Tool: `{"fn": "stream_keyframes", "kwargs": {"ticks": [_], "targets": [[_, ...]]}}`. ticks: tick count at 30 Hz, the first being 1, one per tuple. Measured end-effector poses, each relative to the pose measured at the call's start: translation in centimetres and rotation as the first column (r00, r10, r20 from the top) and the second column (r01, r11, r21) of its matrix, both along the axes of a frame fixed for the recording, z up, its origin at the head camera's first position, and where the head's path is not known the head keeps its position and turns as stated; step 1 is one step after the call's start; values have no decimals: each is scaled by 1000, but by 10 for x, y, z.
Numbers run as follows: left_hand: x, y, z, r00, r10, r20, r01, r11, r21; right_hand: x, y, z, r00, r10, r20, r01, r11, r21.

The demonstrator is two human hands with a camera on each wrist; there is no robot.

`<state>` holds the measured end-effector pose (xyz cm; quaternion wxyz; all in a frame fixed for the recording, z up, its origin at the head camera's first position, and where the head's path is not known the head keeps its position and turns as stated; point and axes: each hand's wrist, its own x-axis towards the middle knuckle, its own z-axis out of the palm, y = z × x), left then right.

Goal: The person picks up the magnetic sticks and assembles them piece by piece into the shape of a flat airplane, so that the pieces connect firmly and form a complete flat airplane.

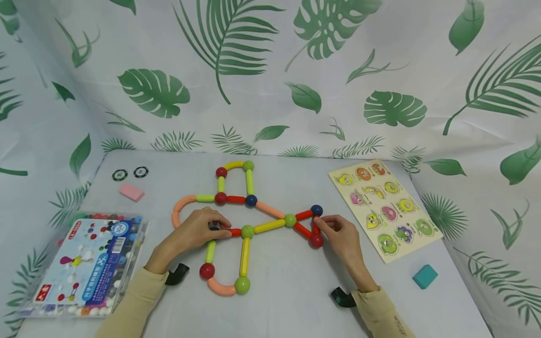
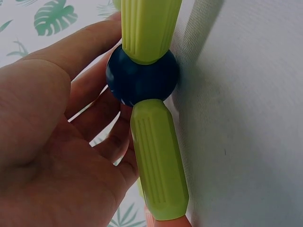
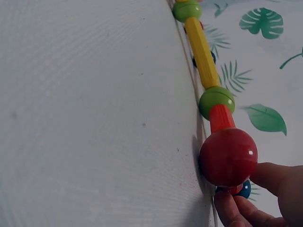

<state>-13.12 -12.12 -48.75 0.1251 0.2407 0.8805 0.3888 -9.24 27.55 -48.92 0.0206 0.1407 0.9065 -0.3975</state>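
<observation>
A flat chain of coloured balls and sticks lies on the table. My left hand (image 1: 198,230) is on its left side, fingers curled round a dark blue ball (image 2: 142,75). Light green sticks (image 2: 158,161) join that ball, and a red stick (image 1: 235,232) runs from it to a green ball (image 1: 247,231). At the right end, my right hand (image 1: 341,237) pinches the short red stick (image 1: 315,228) between a blue ball (image 1: 316,210) and a red ball (image 3: 228,157). Two more red sticks meet at a green ball (image 1: 290,220), closing a triangle. My left fingertips are partly hidden in the head view.
A clear box (image 1: 84,263) of loose pieces with a printed card stands at the left. Behind it are a pink block (image 1: 131,192) and two round chips (image 1: 120,175). A fruit picture board (image 1: 382,209) and a teal block (image 1: 425,276) lie at the right.
</observation>
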Motion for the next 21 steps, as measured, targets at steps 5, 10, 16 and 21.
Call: {"fn": "stream_keyframes", "kwargs": {"ticks": [5, 10, 16, 21], "targets": [[0, 0, 1, 1000, 3, 1, -3, 1000, -10, 1, 1, 0, 1000, 1, 10, -1, 1000, -2], [1, 0, 0, 1000, 3, 4, -3, 1000, -11, 0, 0, 0, 1000, 17, 16, -17, 1000, -11], [1, 0, 1, 999, 24, -25, -24, 1000, -1, -1, 0, 2, 1000, 14, 12, -14, 1000, 5], [1, 0, 6, 986, 138, -94, -136, 990, 24, -2, 1, 4, 998, -30, -52, 31, 999, 10]]}}
